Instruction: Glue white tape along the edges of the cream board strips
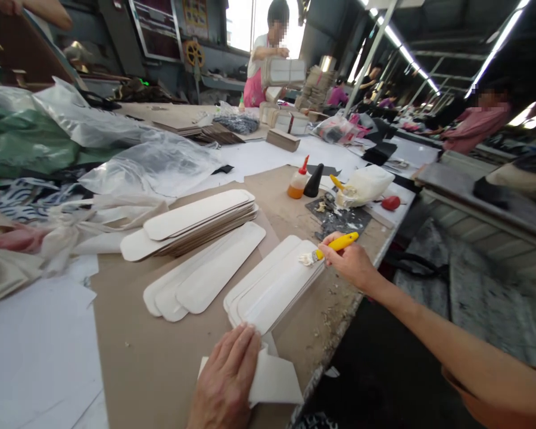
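Observation:
My right hand (349,262) is closed around the yellow handle of a paintbrush (338,243). The brush's bristles, coated in white paste, touch the far end of the top board in a fanned stack of white, round-cornered boards (272,289). My left hand (227,372) lies flat with fingers stretched out, its fingertips on the near end of that stack. Beneath it is a piece of white paper or card (277,378). To the left, several similar boards (221,268) overlap, and behind them rises a taller pile of boards (192,220).
Beyond the stack are a red-capped glue bottle (297,182), a black cone-shaped bottle (314,182) and a white paste container (368,183). Clear plastic bags (147,161) cover the left side. Another person (261,65) stands across the table behind bundled stacks (283,71).

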`<state>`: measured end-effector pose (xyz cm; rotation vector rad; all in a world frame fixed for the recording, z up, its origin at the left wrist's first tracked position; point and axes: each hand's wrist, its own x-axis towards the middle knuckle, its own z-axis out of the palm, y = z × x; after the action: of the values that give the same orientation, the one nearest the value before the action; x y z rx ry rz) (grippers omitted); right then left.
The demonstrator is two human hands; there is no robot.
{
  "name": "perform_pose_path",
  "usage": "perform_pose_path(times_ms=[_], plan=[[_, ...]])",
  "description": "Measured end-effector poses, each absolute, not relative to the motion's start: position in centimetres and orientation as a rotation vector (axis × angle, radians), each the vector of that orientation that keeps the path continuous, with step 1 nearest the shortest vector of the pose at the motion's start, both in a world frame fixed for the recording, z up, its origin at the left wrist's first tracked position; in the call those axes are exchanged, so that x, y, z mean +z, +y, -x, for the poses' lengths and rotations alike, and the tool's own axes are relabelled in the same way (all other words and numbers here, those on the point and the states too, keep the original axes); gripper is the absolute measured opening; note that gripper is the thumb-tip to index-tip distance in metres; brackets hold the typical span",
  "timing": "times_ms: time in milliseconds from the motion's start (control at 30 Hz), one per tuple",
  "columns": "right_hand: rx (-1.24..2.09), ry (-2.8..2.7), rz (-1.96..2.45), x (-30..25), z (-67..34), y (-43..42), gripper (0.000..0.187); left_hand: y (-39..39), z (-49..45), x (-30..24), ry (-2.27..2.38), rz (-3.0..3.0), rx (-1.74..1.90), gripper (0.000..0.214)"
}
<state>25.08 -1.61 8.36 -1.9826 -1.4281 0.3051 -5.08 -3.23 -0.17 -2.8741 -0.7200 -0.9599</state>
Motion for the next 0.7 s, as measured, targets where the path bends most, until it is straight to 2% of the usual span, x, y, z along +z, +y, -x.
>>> perform_pose_path(times_ms=[300,500,600,700], plan=[[-0.061,-1.743,1.916,9.8,-27.0,-1.6,0.014,-2.9,5.1,-2.2,-0.619,2.793,-1.064,0.037],[0.007,-2.120,1.555,8.7,-22.7,-3.9,0.009,-2.3,5.5,-2.2,-0.562,2.783,-0.969,0.043],[0.126,-2.153,1.397,9.3,-20.0,-5.6,0.011,-1.7,5.8,-2.0,-0.437,2.752,-0.892,0.041],[0.093,-2.122,1.357,10.0,-20.2,-6.1,0.012,-1.4,6.0,-1.7,-0.430,2.753,-0.901,0.041]])
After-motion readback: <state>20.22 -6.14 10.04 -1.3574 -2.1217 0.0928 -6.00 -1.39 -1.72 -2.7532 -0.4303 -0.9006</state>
